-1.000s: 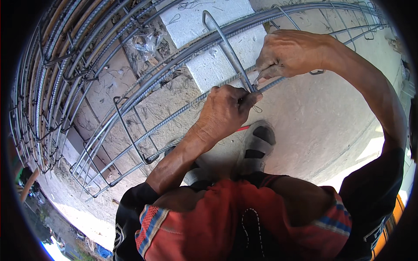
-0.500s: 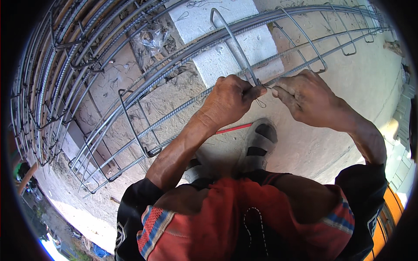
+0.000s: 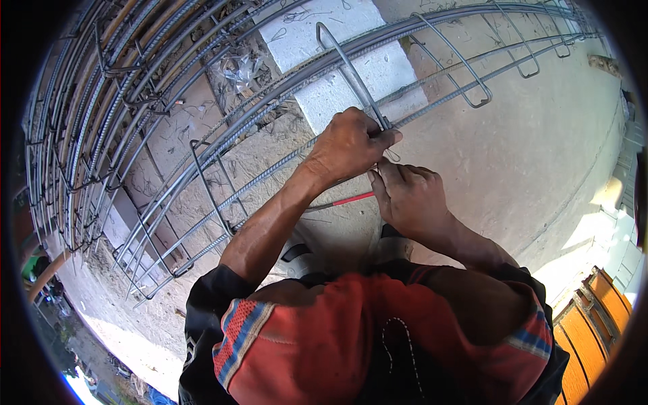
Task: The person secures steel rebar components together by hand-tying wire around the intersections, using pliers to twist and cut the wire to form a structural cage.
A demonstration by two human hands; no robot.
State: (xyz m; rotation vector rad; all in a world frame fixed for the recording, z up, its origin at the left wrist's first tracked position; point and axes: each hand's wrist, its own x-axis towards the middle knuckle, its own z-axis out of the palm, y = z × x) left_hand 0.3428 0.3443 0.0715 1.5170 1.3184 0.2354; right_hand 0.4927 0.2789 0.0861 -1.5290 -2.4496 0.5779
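Observation:
My left hand (image 3: 347,148) is closed at the corner where a bent steel stirrup (image 3: 351,71) meets the lower ribbed rebar (image 3: 422,111). A thin tie wire loop (image 3: 394,156) sticks out just below its thumb. Close beneath, my right hand (image 3: 412,199) has thumb and fingers drawn together at the wire; its exact grip is partly hidden. Several long bars and stirrups form the rebar cage (image 3: 304,75) in front of me. A tool with a red handle (image 3: 353,198) lies on the ground between the cage and my feet.
More rebar cages (image 3: 88,128) are stacked at the left. White blocks (image 3: 331,101) sit under the cage, with clear plastic scrap (image 3: 236,71) and loose wire bits nearby. Orange slatted boards (image 3: 580,331) stand at the lower right.
My right hand has swung down and left, from beside the bar to below my left hand. My left hand has shifted slightly left in the picture, still at the stirrup corner.

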